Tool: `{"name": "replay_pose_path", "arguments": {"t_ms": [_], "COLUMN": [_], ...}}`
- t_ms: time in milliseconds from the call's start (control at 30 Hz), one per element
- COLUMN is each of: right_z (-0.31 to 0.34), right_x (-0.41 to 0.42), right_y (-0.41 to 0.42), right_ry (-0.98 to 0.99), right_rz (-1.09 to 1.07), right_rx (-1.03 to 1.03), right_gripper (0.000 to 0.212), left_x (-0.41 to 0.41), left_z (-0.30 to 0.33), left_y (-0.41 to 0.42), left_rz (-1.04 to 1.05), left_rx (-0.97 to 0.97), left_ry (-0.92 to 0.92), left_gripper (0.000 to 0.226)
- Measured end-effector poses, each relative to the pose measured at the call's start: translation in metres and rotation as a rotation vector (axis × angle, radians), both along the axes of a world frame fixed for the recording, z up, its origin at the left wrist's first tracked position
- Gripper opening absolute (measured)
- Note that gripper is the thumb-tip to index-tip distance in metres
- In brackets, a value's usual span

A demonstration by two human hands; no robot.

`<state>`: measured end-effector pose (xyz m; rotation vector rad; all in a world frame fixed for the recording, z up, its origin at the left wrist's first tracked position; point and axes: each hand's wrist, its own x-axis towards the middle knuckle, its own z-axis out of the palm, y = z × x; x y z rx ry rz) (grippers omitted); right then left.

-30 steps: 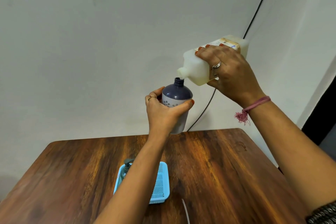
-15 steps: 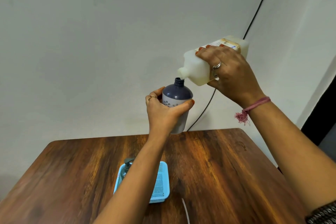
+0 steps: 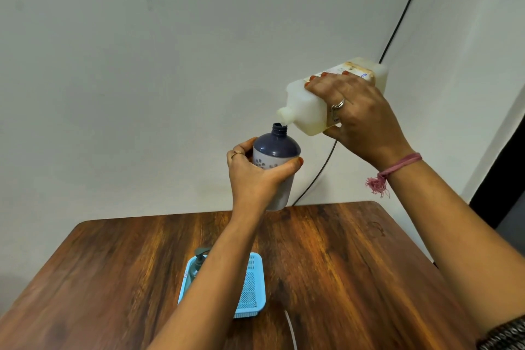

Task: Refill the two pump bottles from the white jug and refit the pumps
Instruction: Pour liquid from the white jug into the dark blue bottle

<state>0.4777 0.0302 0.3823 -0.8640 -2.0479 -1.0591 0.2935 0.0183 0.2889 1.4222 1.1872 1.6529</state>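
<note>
Wooden desk [image 3: 355, 278] fills the lower part of the view, and everything that matters is happening in the air above its far edge. The white jug [image 3: 309, 106] is tipped spout-down in the right hand [image 3: 366, 119], fingers wrapped over the top and thumb underneath, so that grip is closed firmly around it. The spout sits just over the open neck of the purple pump bottle [image 3: 275, 156], which the left hand [image 3: 255, 179] holds upright with its grip curled around the body, pump off. Can't tell if liquid is actually flowing yet. Near the front edge of the desk a blue basket [image 3: 250, 287] holds the second pump bottle [image 3: 199, 263], pump on it, mostly hidden behind the left forearm. Big risk here imo: that neck is narrow and both things are held freehand with nothing bracing them, so a small wobble or too steep a tilt would send liquid down the bottle's side onto the desk. The bottle is also opaque, so overfilling looks easy.
</note>
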Motion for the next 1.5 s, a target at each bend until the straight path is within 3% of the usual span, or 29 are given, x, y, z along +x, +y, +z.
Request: {"name": "replay_pose_path", "arguments": {"t_ms": [467, 1067, 1500], "right_z": [-0.005, -0.056, -0.128], "right_x": [-0.005, -0.058, -0.12], "right_y": [-0.004, -0.02, -0.04], "right_ry": [0.048, 0.397, 1.007], "right_rz": [-0.014, -0.046, -0.021], "right_rx": [-0.048, -0.323, -0.748], "right_gripper": [0.064, 0.073, 0.074], "left_x": [-0.005, -0.054, -0.134], "left_z": [-0.001, -0.016, -0.055], "left_y": [-0.005, -0.024, -0.055], "left_rz": [-0.01, 0.004, -0.038], "left_rx": [-0.006, -0.083, -0.144], "left_ry": [-0.018, -0.022, 0.01], "left_gripper": [0.087, 0.085, 0.078]}}
